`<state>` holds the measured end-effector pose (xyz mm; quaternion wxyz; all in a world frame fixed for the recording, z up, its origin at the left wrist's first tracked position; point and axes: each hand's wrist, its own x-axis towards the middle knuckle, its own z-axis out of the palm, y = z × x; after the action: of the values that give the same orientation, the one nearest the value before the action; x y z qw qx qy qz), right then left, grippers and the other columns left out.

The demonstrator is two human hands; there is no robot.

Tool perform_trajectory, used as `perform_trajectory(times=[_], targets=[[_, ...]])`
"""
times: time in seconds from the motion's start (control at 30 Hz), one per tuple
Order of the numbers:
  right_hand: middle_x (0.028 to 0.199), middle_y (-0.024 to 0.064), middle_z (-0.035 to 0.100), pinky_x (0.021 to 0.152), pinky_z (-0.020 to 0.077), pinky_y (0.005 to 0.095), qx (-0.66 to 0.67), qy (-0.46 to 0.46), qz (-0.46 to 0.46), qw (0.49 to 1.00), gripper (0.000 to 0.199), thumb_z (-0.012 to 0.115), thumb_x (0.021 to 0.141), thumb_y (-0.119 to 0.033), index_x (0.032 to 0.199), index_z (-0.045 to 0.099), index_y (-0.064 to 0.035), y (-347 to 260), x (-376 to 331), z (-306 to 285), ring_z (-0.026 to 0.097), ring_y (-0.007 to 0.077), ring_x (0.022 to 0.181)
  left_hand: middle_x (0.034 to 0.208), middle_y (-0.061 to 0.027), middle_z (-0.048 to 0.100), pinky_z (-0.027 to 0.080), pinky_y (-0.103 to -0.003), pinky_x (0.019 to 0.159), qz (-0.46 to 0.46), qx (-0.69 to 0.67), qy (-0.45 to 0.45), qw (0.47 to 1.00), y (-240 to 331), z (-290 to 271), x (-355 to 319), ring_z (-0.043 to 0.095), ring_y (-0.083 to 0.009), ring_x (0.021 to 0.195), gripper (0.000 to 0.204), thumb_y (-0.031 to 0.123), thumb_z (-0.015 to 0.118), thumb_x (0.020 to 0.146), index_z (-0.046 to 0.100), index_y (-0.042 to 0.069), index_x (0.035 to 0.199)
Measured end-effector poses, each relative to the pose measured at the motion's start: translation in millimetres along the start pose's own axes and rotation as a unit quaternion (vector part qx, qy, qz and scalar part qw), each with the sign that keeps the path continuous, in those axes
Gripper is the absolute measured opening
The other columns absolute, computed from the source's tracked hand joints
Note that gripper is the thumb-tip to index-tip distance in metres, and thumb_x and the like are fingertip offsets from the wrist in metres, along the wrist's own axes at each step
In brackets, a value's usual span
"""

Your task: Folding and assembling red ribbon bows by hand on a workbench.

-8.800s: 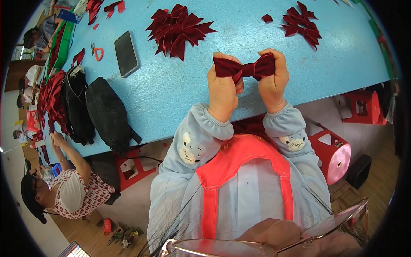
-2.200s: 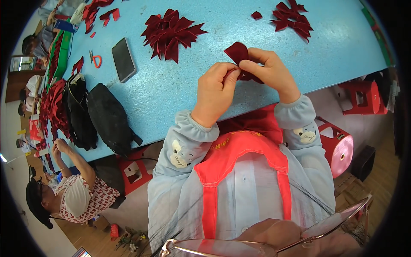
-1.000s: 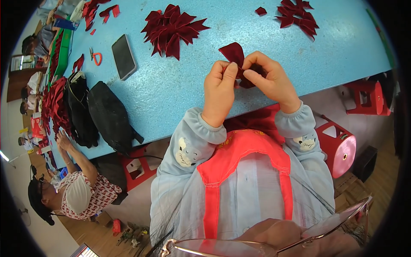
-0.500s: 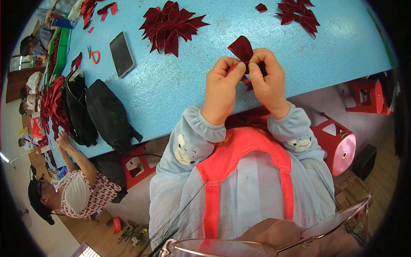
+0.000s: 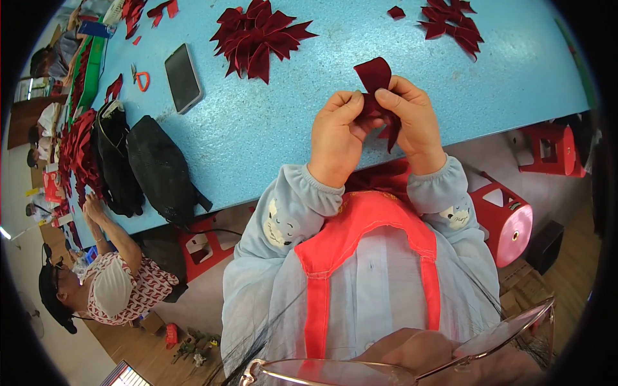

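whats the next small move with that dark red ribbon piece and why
Probably pinch the fold tighter: both hands, left and right, meet at the middle of the dark red ribbon piece, whose loop stands up loose above the fingers.

The person at the table wears a pale blue-grey long-sleeved top, soft and loose, with gathered elastic cuffs at both wrists. Each sleeve (image 5: 283,219) carries a small cartoon animal patch just below the cuff, white with dark features. Over the chest sits a thin, see-through apron (image 5: 367,283) trimmed in bright coral-red, its straps curving up over the shoulders in a wide arch. The left hand (image 5: 335,138) and right hand (image 5: 412,122) are bare: no gloves, no rings in sight.
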<state>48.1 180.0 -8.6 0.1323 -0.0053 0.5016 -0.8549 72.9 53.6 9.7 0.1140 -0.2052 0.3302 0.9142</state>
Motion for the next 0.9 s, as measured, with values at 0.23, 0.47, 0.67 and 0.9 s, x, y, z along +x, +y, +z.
perform_trajectory(times=[0.23,0.47,0.67,0.9], targets=[[0.078,-0.0036,0.059,0.057,0.0401,0.0179,-0.058,-0.044,0.107,0.992,0.011,0.057,0.085,-0.012,0.093,0.06,-0.0047,-23.0,2.1,-12.6,0.049,0.0023,0.064,0.083,-0.0045,0.057,0.048,-0.029,0.061,-0.048,0.014,-0.101,0.994,19.3,-46.5,16.9,0.056,-0.0146,0.071,0.019,0.025,0.053,0.091,0.053,0.006,0.094],[0.078,-0.0041,0.058,0.058,0.0401,0.0179,-0.087,0.002,0.069,0.994,0.012,0.055,0.086,-0.011,0.095,0.06,-0.0045,-18.5,2.3,-9.0,0.049,0.0021,0.064,0.086,-0.0033,0.059,0.047,-0.026,0.062,0.041,0.101,-0.024,0.994,22.1,-29.7,5.4,0.056,-0.0128,0.068,0.02,0.023,0.058,0.088,0.055,0.005,0.098],[0.085,-0.0011,0.06,0.064,0.0434,0.0203,-0.172,-0.029,0.037,0.984,0.015,0.053,0.087,-0.012,0.099,0.058,-0.0039,-21.1,-1.2,6.1,0.053,0.0053,0.072,0.081,-0.0023,0.06,0.047,-0.025,0.063,0.124,0.336,-0.076,0.931,13.3,-17.0,1.3,0.056,-0.01,0.068,0.019,0.016,0.06,0.085,0.057,0.001,0.096],[0.085,-0.0013,0.059,0.064,0.0432,0.0196,-0.139,-0.01,0.037,0.99,0.019,0.053,0.089,-0.017,0.101,0.058,-0.0038,-10.5,7.2,-8.2,0.053,0.0055,0.073,0.087,-0.0067,0.062,0.049,-0.028,0.069,0.037,0.244,-0.117,0.962,12.8,-28.5,5.4,0.058,-0.0139,0.079,0.024,0.01,0.06,0.084,0.055,0.0,0.105]])
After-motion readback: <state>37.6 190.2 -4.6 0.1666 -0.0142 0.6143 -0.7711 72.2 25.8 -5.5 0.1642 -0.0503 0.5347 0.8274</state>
